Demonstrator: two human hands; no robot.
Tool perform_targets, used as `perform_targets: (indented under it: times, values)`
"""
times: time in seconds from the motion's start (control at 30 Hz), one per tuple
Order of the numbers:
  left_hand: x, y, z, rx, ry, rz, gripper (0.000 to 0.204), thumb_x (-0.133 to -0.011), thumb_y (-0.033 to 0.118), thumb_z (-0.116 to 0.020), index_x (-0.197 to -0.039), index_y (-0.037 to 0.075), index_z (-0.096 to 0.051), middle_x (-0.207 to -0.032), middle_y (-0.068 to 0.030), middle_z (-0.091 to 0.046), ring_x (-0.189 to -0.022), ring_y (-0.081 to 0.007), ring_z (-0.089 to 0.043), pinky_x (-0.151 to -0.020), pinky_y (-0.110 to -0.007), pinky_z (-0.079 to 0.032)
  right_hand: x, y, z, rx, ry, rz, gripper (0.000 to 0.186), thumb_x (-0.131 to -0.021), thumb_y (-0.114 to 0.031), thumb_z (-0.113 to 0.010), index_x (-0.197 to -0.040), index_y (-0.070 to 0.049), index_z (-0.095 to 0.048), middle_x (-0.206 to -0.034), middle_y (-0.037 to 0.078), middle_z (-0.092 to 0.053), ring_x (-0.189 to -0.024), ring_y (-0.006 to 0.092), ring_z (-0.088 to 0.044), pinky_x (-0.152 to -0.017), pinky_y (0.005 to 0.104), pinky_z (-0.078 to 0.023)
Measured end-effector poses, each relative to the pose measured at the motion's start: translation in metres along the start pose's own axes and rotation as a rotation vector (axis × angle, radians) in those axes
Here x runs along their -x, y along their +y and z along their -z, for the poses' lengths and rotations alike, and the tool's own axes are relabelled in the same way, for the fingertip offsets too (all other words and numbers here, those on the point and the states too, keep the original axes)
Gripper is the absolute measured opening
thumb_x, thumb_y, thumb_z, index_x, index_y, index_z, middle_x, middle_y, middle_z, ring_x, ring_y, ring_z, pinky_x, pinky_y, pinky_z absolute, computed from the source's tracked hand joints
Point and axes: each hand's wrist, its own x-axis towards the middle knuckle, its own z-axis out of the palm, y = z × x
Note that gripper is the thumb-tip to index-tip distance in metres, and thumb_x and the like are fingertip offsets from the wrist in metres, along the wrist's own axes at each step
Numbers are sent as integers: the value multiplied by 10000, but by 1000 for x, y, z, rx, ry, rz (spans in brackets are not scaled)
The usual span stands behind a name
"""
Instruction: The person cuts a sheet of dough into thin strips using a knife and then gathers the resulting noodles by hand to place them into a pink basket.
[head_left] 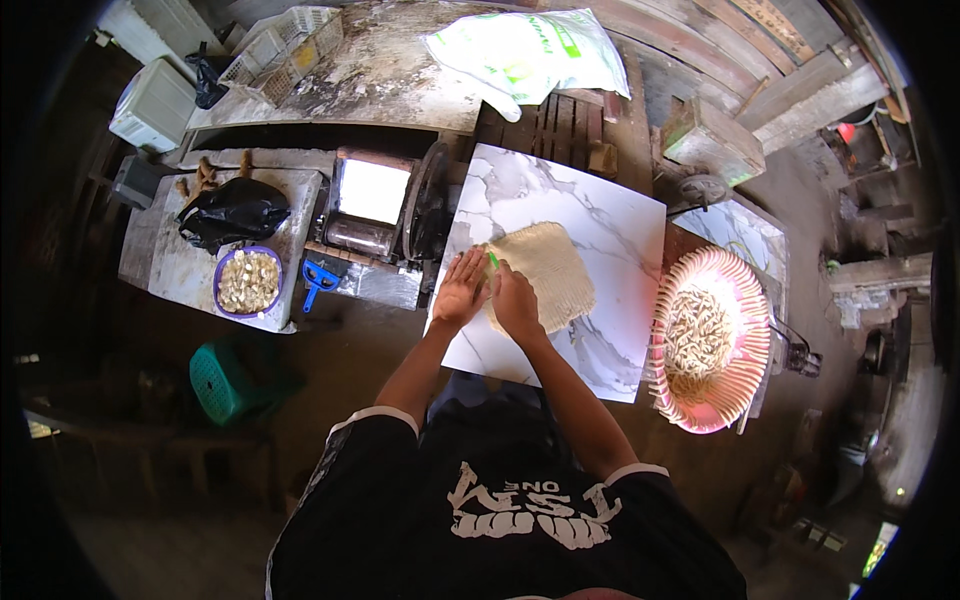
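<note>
A flat sheet of pale dough [548, 268] lies on a white marble-patterned board [620, 225]. At the dough's left edge my left hand [461, 291] rests palm down, its fingers stretched out flat. My right hand [514, 299] is closed just beside it, over the left part of the dough. A small bright-green tool [493, 260] shows at its fingertips, close to the left fingers. The rest of that tool is hidden, so its exact kind cannot be made out.
Right of the board stands a pink basket [742, 375] holding many small dough strips. To the left are a roller machine [365, 235], a blue dustpan-shaped scoop [320, 278], a purple-rimmed bowl [218, 290] of pale pieces, and a black bag [240, 210]. A white sack [530, 55] lies behind.
</note>
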Motion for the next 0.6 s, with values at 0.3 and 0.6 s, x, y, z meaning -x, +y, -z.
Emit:
perform_targets:
  times: [0.3,0.6]
  values:
    - [6,7,-3,-9,43,-21,475,-780,202,-503,-1201,12,-391,-1286,-119,-355,-1208,-243,-310,-1002,-376,-232,3,6,-2,51,-68,28,310,-799,-150,-455,-1050,31,-462,-778,214,-554,-733,357,-567,-638,430,-455]
    - [1,5,2,-45,43,-31,497,-755,196,-497,-1209,25,-387,-1298,-95,-345,-1209,-218,-311,-1016,-351,-216,8,6,8,59,-87,-4,195,-807,-130,-437,-904,23,-510,-695,229,-565,-676,388,-557,-606,461,-439]
